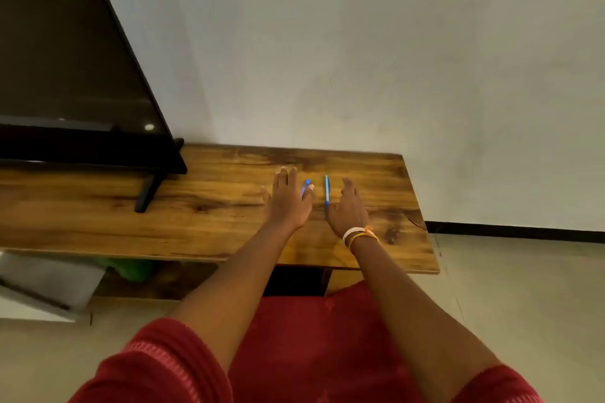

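Pens, two, both blue, lie side by side but apart on the wooden worktop [212,216], towards the wall. The left pen [307,186] is partly covered at the thumb side of the left hand [288,203], whose fingers are stretched flat and released. The right pen [327,190] lies just beside the right hand [348,208], whose fingers are relaxed and grasp nothing. A television [65,59] stands at the left end.

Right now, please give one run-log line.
left hand: flat, thumb on left pen | right hand: open beside right pen | surface: wooden table
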Available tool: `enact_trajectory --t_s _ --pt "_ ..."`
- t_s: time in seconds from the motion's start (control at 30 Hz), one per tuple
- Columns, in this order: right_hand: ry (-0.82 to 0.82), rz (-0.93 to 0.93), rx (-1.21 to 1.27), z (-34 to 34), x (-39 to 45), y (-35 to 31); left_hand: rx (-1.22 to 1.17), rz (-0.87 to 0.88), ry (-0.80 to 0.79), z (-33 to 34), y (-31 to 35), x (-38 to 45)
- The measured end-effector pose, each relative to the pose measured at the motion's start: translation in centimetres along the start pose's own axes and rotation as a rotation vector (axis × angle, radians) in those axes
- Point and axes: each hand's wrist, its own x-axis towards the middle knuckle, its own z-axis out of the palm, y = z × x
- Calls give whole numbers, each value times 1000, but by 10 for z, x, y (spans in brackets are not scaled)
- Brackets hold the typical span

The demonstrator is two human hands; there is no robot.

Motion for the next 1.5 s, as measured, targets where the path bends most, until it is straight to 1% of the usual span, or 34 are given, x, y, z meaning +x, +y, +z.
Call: enact_trajectory --t_s 0.03,0.1,0.27,0.33,0.5,0.63,0.7,0.77,0.87,0.97,1.03,1.07,1.17,1.23,1.27,1.33,1.4,1.43,1.47,1.5 --pt "15 31 76 8 11 5 -38 -34 2 10 -3 7" --pt "34 65 171 16 27 10 -120 -63 58 28 -9 18" --pt "77 132 256 41 47 25 -326 -69 172 60 -25 28" --pt "95 159 228 48 56 29 -332 -68 192 68 -31 36" --pt "83 148 112 53 77 33 -332 -72 201 71 -36 60" --pt "73 118 23 53 81 37 -265 -47 225 71 -39 63" --pt "66 117 -18 56 81 34 -251 -2 272 68 -37 63" --pt "70 156 0 57 81 30 -244 85 311 64 -34 64" --pt "49 245 157 49 84 32 -280 159 311 60 -24 61" --pt "28 417 437 32 89 34 -331 141 300 58 -13 57" --pt "29 518 635 22 89 34 -432 74 294 58 -3 54" --pt "54 548 738 17 88 35 -504 22 289 58 3 51" --pt "194 589 1039 4 85 37 -641 -129 286 61 18 44" --pt "229 600 1221 -2 82 38 -732 -213 253 64 26 40" --pt "217 618 1305 -4 80 39 -787 -273 206 66 30 39" --pt "129 664 1403 -6 77 40 -912 -415 45 71 36 37" --pt "-4 702 1361 -5 74 41 -1120 -527 -174 75 42 39" --pt "-68 711 1308 -3 73 42 -1253 -549 -262 77 44 40" --pt "-118 710 1253 -2 73 43 -1387 -564 -311 78 45 43" --pt "-156 697 1208 -1 72 45 -1503 -583 -315 80 46 46"
